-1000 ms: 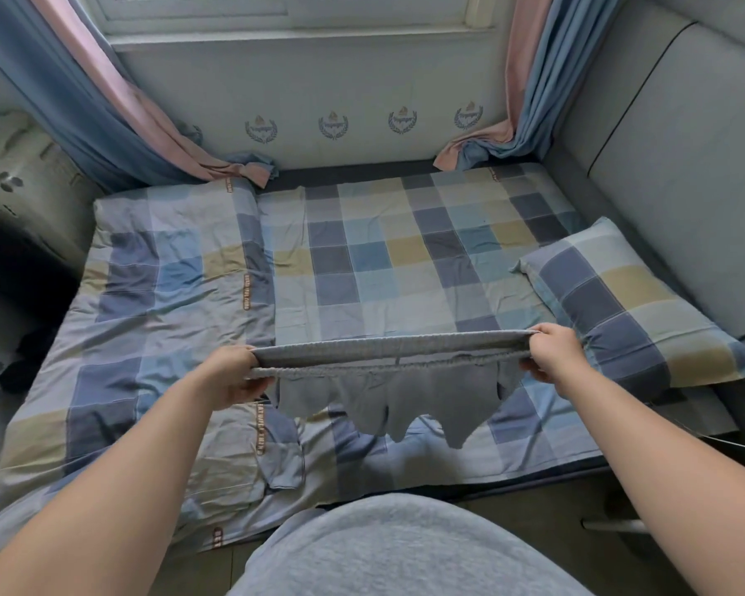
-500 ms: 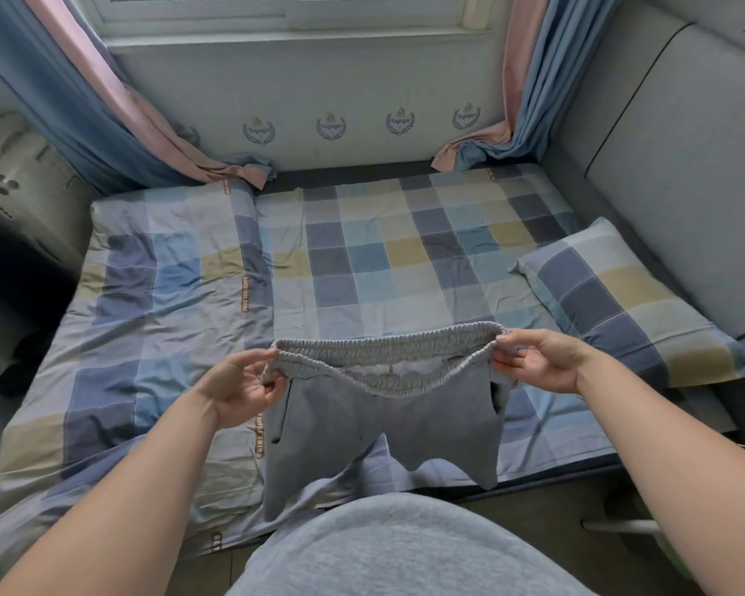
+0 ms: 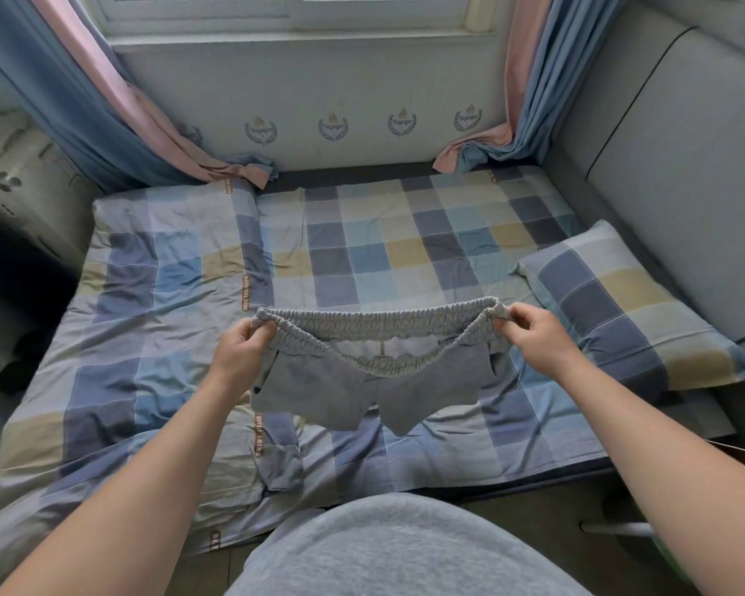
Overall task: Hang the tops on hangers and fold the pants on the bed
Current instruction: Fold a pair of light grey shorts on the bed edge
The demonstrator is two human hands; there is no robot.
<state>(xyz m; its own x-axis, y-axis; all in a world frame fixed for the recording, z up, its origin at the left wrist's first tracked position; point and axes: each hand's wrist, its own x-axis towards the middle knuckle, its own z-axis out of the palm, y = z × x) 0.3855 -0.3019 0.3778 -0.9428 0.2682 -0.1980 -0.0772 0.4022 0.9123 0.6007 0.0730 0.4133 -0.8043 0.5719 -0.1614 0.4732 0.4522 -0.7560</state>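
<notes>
Two pinches are all that hold the short grey jersey pants (image 3: 319, 389) in the air. Your left hand (image 3: 242, 352) has thumb and fingers closed on the left end of their gathered elastic waistband (image 3: 379, 324), and your right hand (image 3: 534, 333) does the same on the right end. The legs hang free above the near part of the bed made up in blue, grey and yellow checks (image 3: 405, 251), and as far as I can judge they are not yet resting on it. The waistband is slack between your hands: its far side runs nearly straight and its near side sags into a loop, so front and back are not lined up. If you lower the pants like this, I expect the two layers to land offset and the legs to crumple under, which would spoil the fold. You grip bunched elastic with fingertips only, so a brisk shake could pull an end loose. Below the pants, the creased large-checked quilt (image 3: 147, 337) ends in a rucked edge; a garment laid across it would likely sit lumpy or trail over the bed's front. The flatter checks further in look safer. The matching checked pillow (image 3: 620, 303) lies near your right hand and could catch a leg.
</notes>
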